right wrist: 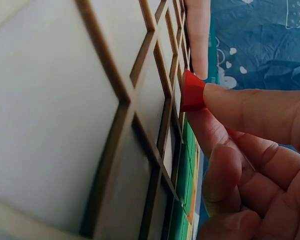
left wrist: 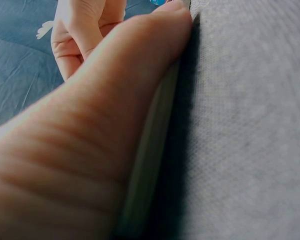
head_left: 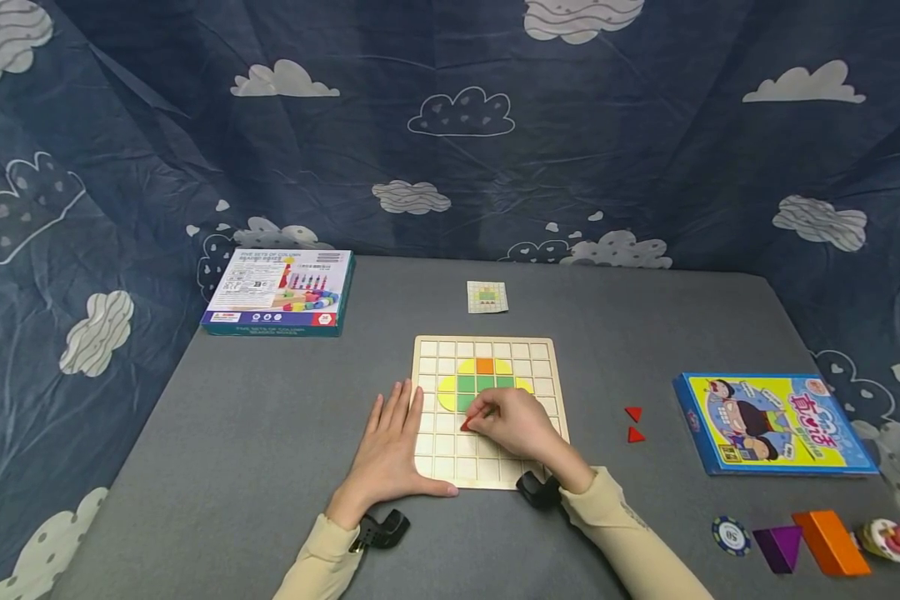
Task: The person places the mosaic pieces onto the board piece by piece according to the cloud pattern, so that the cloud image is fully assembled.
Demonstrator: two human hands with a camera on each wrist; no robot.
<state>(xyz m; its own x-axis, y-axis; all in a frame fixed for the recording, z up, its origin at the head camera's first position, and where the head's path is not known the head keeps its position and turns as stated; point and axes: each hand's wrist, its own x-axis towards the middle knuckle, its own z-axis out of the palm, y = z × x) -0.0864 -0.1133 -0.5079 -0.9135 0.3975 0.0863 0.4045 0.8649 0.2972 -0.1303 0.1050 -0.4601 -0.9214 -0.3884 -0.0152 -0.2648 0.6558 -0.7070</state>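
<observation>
A wooden grid board lies on the grey table, with yellow, green and orange pieces set in its upper cells. My right hand pinches a small red triangular piece and holds it against a cell of the board just below the green pieces. Flat on the table, my left hand has straight fingers and rests against the board's left edge; the left wrist view shows its thumb along that edge.
Two loose red triangles lie right of the board. A small pattern card sits behind it. A game box is at the back left, a blue box at right. A chip, purple and orange blocks sit at front right.
</observation>
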